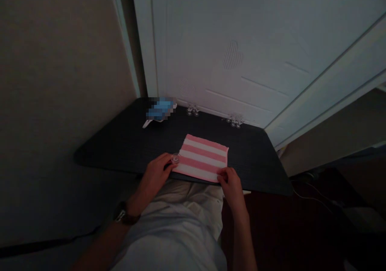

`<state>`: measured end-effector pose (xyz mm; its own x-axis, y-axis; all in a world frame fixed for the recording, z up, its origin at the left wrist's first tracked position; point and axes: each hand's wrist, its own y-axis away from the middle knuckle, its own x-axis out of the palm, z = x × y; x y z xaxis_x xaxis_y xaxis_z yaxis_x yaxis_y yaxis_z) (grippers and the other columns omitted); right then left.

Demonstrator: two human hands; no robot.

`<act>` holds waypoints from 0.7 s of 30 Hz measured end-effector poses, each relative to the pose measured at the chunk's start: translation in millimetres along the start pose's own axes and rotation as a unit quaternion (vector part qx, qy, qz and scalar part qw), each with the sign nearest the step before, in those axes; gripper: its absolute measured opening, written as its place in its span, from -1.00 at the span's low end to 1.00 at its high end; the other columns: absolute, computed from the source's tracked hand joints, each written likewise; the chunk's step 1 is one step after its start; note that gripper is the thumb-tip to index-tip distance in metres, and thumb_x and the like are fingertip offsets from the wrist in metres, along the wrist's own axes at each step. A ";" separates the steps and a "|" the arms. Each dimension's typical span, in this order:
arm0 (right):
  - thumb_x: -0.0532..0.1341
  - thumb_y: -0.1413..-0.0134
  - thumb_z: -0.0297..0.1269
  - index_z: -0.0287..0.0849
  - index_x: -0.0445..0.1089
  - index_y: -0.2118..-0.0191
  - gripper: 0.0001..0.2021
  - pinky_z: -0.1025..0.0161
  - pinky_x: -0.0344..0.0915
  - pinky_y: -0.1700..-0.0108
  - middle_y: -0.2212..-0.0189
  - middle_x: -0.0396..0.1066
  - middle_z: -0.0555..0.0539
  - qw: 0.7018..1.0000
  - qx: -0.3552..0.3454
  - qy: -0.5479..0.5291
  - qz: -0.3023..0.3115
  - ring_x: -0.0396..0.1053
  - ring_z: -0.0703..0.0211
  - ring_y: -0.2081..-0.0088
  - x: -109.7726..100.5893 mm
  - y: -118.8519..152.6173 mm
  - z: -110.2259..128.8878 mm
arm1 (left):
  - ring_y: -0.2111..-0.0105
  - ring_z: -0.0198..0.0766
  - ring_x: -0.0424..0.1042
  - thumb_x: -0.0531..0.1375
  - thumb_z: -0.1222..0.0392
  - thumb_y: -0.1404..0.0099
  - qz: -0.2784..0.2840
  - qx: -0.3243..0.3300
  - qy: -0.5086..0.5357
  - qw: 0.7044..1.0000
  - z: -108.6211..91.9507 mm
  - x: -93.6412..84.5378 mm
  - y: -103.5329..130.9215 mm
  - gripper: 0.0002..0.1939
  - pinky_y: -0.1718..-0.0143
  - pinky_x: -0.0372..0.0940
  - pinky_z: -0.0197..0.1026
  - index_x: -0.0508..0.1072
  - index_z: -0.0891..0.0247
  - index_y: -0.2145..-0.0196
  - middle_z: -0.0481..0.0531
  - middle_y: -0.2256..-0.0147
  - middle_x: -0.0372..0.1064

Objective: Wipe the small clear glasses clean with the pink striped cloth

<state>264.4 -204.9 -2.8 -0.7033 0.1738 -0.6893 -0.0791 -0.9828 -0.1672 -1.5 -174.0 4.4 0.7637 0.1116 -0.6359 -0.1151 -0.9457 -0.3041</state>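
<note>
Striped cloth [203, 156] is lying flat along the dark worktop's [120, 142] near edge; looking light, soft, non-fragile, its corners offering the best hold. Right hand [233, 184] is pinching the near corner; left hand [155, 171] is gripping a clear piece [175, 158] at its left edge. White panelling [193, 42] is rising behind; dim room.

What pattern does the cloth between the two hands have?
The cloth has pink and white stripes, seen best in the head view.

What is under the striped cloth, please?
The dark table extends under the striped cloth; whether anything else lies there cannot be seen, as the cloth covers it.
</note>
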 end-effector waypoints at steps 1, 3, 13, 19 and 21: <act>0.11 0.06 -0.50 -0.18 0.35 0.37 -0.87 0.18 0.27 0.23 0.35 0.31 -0.10 1.000 0.002 0.004 0.002 0.33 0.11 0.32 0.4 0.9 2.3 | 0.20 -0.18 0.43 0.14 0.26 -0.21 -0.009 -0.002 0.007 1.000 -0.1 -1.6 -0.2 -0.85 0.15 0.30 -0.16 0.45 0.22 0.25 0.04 0.22 0.45; 0.11 0.05 -0.50 -0.18 0.36 0.36 -0.86 0.18 0.27 0.23 0.34 0.32 -0.11 1.000 0.002 0.018 0.015 0.33 0.11 0.32 0.4 1.4 7.9 | 0.17 -0.18 0.43 0.15 0.23 -0.22 -0.032 -0.009 0.030 0.999 -0.9 -6.1 -0.7 -0.85 0.11 0.29 -0.16 0.46 0.19 0.24 0.01 0.20 0.45; 0.08 -0.04 -0.47 -0.14 0.38 0.10 -0.70 0.10 0.18 -0.09 0.03 0.35 -0.14 0.983 -0.164 0.041 0.071 0.28 0.10 -0.02 -5.3 -34.9 26.0 | 0.18 -0.19 0.46 0.19 0.15 -0.18 -0.077 -0.016 0.110 0.991 -20.2 -13.8 1.3 -0.83 0.12 0.36 -0.18 0.47 0.19 0.25 0.01 0.19 0.48; 0.04 -0.11 -0.47 -0.14 0.37 0.03 -0.67 0.01 0.14 -0.14 -0.07 0.30 -0.17 0.987 -0.150 0.050 0.041 0.24 0.08 -0.09 10.3 -25.5 7.7 | 0.19 -0.18 0.47 0.17 0.19 -0.19 -0.052 -0.004 0.132 0.990 -12.2 -6.8 6.9 -0.83 0.12 0.38 -0.15 0.46 0.23 0.25 0.05 0.19 0.48; 0.04 -0.09 -0.50 -0.14 0.35 0.00 -0.63 -0.03 0.14 -0.13 -0.09 0.27 -0.20 0.987 -0.139 0.074 0.029 0.22 0.02 -0.10 19.6 -15.4 13.0 | 0.18 -0.18 0.47 0.17 0.17 -0.19 -0.047 -0.007 0.130 0.990 -10.9 -6.4 6.6 -0.82 0.11 0.38 -0.13 0.46 0.22 0.23 0.05 0.19 0.48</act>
<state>242.6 -187.1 -4.6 -0.5883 0.1449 -0.7955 0.1707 -0.9394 -0.2973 -0.2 -184.3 14.2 0.9088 0.1185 -0.4002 -0.0286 -0.9389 -0.3430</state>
